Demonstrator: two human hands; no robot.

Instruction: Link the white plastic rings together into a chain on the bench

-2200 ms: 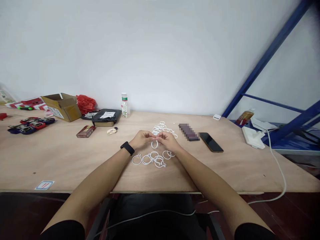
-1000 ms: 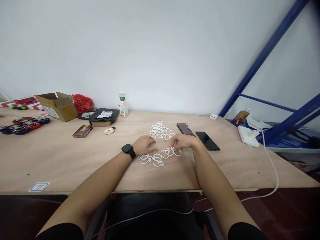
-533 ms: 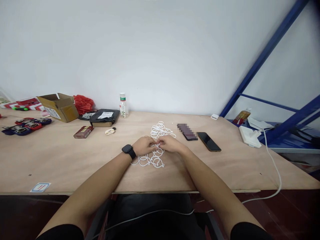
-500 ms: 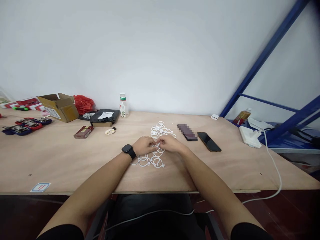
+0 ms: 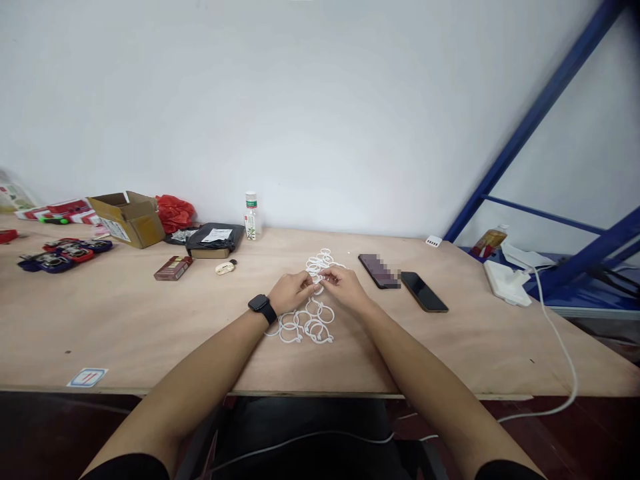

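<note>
My left hand [image 5: 293,292], with a black watch [image 5: 259,303] on its wrist, and my right hand [image 5: 344,285] meet above the middle of the table. Both pinch one small white plastic ring [image 5: 319,289], which is partly covered by the fingers. Behind the fingertips lies a pile of loose white rings [image 5: 323,257], some of it hidden by my hands. Nearer to me, several white rings with small clasp-like knobs [image 5: 317,330] lie overlapping on the wood, just right of the left wrist.
Two phones [image 5: 425,292] lie right of my hands. A clear bottle [image 5: 251,217], a black-wrapped parcel [image 5: 216,239], a dark red pack [image 5: 173,268] and an open cardboard box [image 5: 127,220] stand to the left. A white cable [image 5: 555,333] runs over the table's right edge.
The view has shifted slightly, so the table sits lower and further right. Both hands have moved a little away from the near rings, uncovering more of them, and still pinch a ring.
</note>
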